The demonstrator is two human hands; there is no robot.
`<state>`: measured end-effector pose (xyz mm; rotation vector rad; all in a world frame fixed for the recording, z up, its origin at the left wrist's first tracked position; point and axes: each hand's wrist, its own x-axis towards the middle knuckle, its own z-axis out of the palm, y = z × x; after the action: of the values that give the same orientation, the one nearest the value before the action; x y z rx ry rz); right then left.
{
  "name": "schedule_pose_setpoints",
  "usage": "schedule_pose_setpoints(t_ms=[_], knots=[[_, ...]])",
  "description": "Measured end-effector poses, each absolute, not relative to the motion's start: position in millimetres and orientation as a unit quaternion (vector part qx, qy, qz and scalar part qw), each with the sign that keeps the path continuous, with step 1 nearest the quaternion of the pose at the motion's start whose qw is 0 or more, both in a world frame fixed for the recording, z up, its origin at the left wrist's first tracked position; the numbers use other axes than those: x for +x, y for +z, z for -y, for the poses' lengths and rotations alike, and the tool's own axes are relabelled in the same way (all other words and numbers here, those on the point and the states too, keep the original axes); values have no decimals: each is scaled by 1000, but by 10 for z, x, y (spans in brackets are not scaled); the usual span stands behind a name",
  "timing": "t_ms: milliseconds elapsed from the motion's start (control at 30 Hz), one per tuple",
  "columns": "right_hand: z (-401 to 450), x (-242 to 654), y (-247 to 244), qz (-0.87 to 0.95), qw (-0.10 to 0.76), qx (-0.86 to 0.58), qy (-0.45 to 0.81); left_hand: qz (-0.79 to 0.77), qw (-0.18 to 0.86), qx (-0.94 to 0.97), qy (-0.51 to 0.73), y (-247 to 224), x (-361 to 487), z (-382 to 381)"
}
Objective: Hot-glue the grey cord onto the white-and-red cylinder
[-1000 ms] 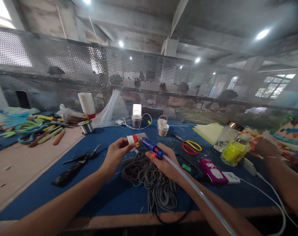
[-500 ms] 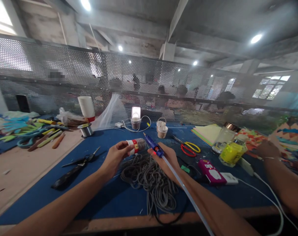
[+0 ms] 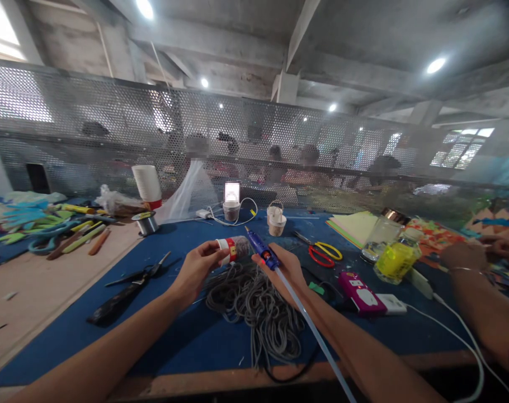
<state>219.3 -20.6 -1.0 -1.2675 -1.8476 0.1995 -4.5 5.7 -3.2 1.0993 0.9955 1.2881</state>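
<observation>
A small paper cup (image 3: 232, 249), white and red with grey cord around its far end, lies sideways in my left hand (image 3: 199, 265), whose fingers pinch its rim. My right hand (image 3: 284, 271) is wrapped round a blue glue gun (image 3: 263, 249), its nozzle pointing up and left just beside the cord-covered end. A long translucent glue stick (image 3: 317, 330) runs back from the gun along my right forearm. Under both hands a loose heap of grey cord (image 3: 265, 313) lies on the blue mat (image 3: 154, 347).
Black-handled scissors (image 3: 141, 280) lie left, red-and-yellow scissors (image 3: 324, 252) right. Two small buckets (image 3: 276, 220) (image 3: 231, 211) stand behind. A magenta power bank (image 3: 361, 294), a yellow bottle (image 3: 397, 260) and another person's arm (image 3: 468, 280) are at right; a wire spool (image 3: 147, 223) is at left.
The other person's hands at the right have shifted slightly. My two hands, the cup and the glue gun stay nearly where they were.
</observation>
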Motion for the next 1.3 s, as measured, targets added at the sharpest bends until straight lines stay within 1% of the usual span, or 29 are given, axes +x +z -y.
schedule_pose_setpoints(t_ms=[167,567,833,1100,1300], knots=[[212,2195,-22,746,438,-494,83,-415,551,475,547,-29,-46,-53],[230,2159,20,746,413,-519,66,-413,544,480,551,-36,-36,-73],[224,2164,17,746,416,-515,65,-412,545,486,544,-51,-45,-70],[157,2195,-89,751,419,-510,35,-410,553,483,542,-74,-49,-87],[83,2276,-132,750,381,-540,14,-417,553,472,545,-63,-48,-101]])
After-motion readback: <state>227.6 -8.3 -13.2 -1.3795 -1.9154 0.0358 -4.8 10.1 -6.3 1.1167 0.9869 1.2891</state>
